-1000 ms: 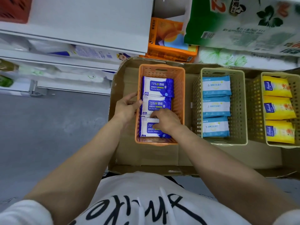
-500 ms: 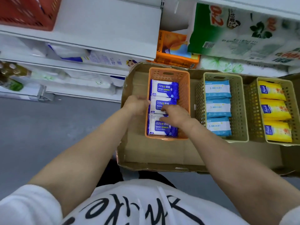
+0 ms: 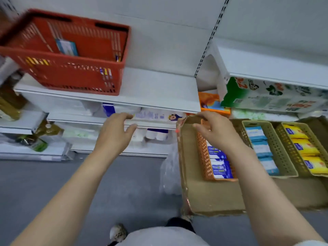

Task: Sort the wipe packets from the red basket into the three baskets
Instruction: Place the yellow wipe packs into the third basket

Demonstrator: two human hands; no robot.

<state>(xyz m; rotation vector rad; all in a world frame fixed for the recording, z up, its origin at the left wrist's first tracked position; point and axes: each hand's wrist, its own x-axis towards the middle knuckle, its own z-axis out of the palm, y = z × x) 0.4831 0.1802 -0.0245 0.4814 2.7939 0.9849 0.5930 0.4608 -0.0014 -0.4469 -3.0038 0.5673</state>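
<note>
Fingers: your left hand (image 3: pixel 115 132) and right hand (image 3: pixel 215 134) were spread, holding nothing. Step: between packets. Next, likely: reach the red basket (image 3: pixel 67 55), grip its remaining packet (image 3: pixel 66 47).

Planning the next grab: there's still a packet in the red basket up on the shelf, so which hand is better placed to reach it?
Probably the left hand: empty, fingers relaxed, below the red basket holding a blue packet. The right hand, also empty, hovers over the orange basket, farther right.
</note>
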